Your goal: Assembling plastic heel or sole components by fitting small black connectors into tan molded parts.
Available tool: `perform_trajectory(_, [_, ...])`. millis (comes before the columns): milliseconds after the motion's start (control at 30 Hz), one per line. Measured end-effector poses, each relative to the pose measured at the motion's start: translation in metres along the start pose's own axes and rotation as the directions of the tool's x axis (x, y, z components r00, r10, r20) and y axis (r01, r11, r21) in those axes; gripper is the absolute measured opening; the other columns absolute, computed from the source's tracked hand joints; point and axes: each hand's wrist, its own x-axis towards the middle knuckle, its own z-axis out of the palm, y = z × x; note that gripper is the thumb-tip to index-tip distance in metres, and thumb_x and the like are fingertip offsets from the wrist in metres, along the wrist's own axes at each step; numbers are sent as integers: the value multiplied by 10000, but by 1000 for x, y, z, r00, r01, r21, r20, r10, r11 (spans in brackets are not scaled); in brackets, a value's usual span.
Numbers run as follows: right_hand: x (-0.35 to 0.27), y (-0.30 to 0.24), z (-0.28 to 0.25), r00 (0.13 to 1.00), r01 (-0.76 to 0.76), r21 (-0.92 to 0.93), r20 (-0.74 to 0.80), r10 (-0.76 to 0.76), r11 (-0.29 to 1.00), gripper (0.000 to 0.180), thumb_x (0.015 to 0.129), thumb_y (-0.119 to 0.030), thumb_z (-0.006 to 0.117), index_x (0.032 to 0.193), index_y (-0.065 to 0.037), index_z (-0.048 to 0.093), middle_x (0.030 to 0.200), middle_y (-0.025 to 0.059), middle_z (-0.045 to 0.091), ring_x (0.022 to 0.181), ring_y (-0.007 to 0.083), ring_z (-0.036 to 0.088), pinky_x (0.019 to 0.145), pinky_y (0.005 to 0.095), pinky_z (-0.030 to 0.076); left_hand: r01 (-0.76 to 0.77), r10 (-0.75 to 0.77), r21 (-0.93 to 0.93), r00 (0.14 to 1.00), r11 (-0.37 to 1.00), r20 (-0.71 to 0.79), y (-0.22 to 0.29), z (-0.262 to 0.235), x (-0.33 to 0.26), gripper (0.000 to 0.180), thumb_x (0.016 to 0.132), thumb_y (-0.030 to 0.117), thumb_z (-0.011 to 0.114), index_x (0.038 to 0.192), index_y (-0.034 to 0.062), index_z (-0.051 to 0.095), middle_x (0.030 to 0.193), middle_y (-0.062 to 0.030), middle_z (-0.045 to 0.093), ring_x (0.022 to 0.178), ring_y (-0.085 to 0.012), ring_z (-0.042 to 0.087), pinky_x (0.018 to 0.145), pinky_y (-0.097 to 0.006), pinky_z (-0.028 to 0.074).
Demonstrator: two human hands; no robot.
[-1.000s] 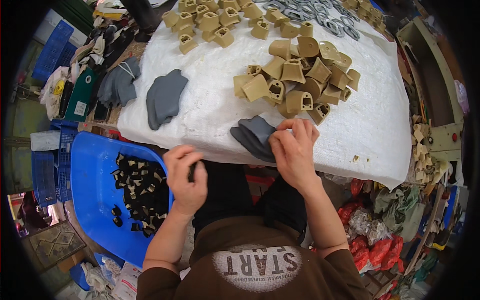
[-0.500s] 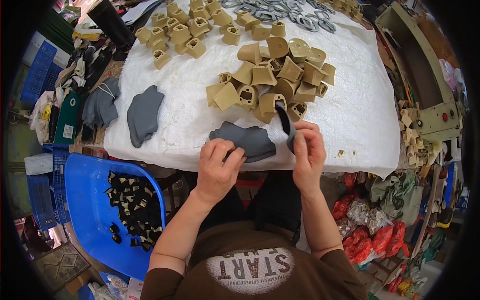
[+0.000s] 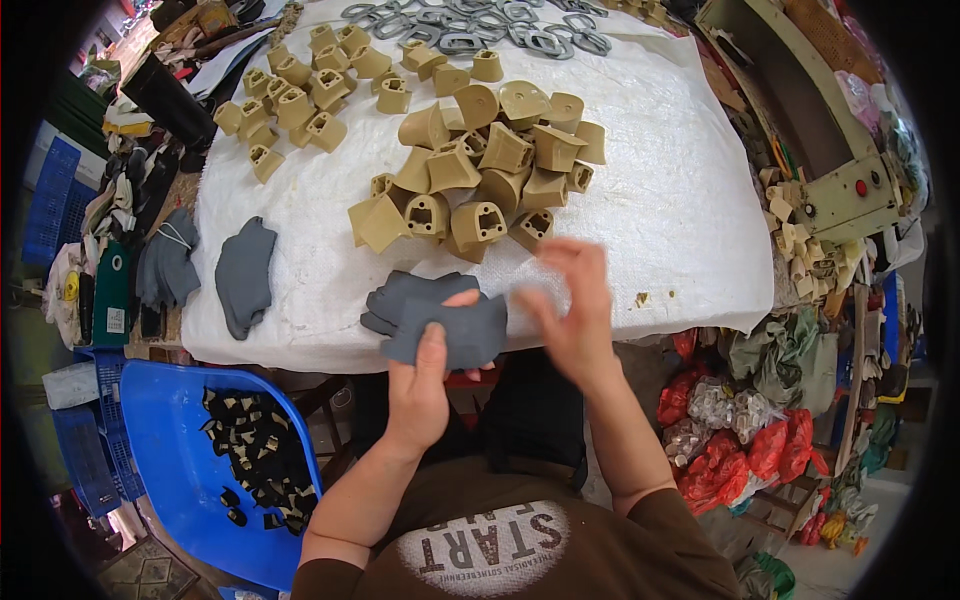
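My left hand (image 3: 422, 385) grips a flat grey leather-like cut piece (image 3: 465, 333), thumb on top and fingers beneath. A small stack of similar grey pieces (image 3: 410, 290) lies on the white sheet just behind it. To the right, my right hand (image 3: 578, 312) is raised with thumb and fingers apart, slightly blurred and holding nothing that I can see. Beyond the hands, a pile of tan shoe heels (image 3: 505, 148) rests on the sheet, the nearest heel (image 3: 478, 225) showing its hollow socket.
More tan heels (image 3: 300, 100) stand at the far left, with grey ring-shaped parts (image 3: 460, 42) behind. Two grey stacks, one loose (image 3: 245, 280) and one tied (image 3: 170, 260), lie left. A blue tub (image 3: 160, 440) holds small black-and-tan pieces. A metal machine (image 3: 850, 200) stands right.
My right hand no longer holds the curved grey piece. My left hand has lifted a flat grey piece off the stack. The view has shifted, so the table sits further left.
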Motion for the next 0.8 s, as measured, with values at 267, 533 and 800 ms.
perform_trajectory(267, [15, 45, 7, 906, -397, 137, -97, 412, 907, 245, 795, -140, 670, 969, 3, 572, 873, 128, 618, 820, 278, 556, 738, 346, 453, 226, -210, -549, 973, 804, 93, 5, -4, -1, 399, 986, 327, 399, 1197, -2, 480, 923, -102, 595, 700, -161, 558, 595, -272, 445])
perform_trajectory(533, [-7, 6, -34, 959, 29, -427, 267, 95, 904, 295, 822, -230, 633, 1080, -93, 594, 984, 89, 615, 986, 248, 492, 889, 433, 306, 240, -194, -502, 971, 831, 142, 3, -12, -14, 365, 984, 268, 408, 1223, -4, 455, 946, -90, 583, 778, -157, 550, 632, -269, 433])
perform_trajectory(800, [-27, 5, -27, 980, -196, 40, 38, 194, 980, 541, 655, -38, 751, 1150, -39, 535, 1090, 125, 498, 1046, 292, 464, 878, 348, 402, 45, -72, -441, 996, 896, -44, 1, -1, -22, 395, 987, 204, 359, 1309, -22, 386, 1300, -142, 456, 1141, -214, 477, 1007, -360, 348])
